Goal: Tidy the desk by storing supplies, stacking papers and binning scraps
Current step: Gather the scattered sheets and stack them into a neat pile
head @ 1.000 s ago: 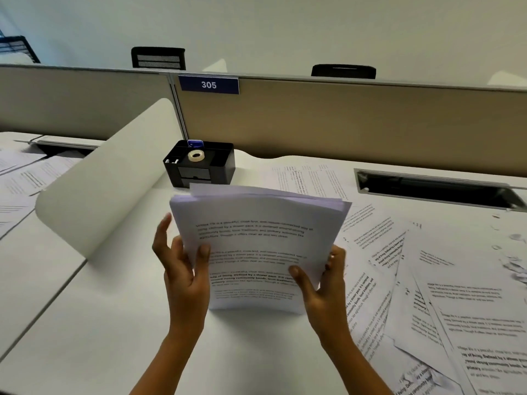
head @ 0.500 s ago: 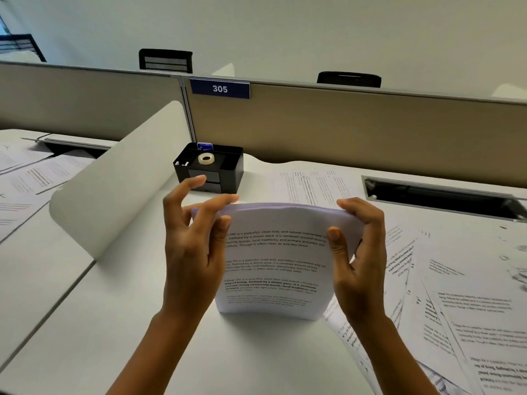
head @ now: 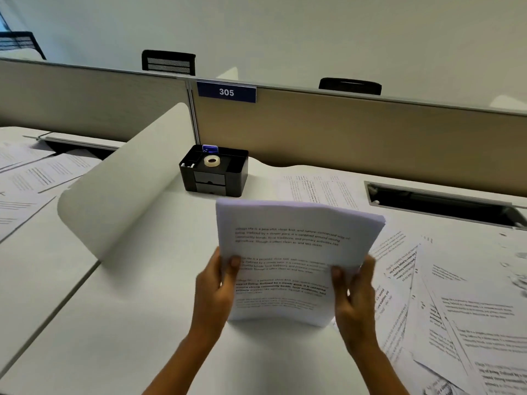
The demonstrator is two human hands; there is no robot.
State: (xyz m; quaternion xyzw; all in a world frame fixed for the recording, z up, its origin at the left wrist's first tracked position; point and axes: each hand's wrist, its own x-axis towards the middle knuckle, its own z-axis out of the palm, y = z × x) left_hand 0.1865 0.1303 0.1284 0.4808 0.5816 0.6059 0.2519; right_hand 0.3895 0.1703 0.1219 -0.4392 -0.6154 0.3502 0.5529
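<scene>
Both hands grip the stack of papers (head: 288,252) upright, bottom edge on the desk (head: 137,323): left hand (head: 214,292) curled round one side, right hand (head: 355,297) round the other. Loose sheets (head: 445,303) lie scattered just right; the black organizer (head: 215,178) sits behind.

I read white "305" on a blue sign (head: 226,92) on the partition (head: 342,132). The paper stack (head: 285,252) shows "life is a peaceful, close-knit"; the rest blurs.
</scene>
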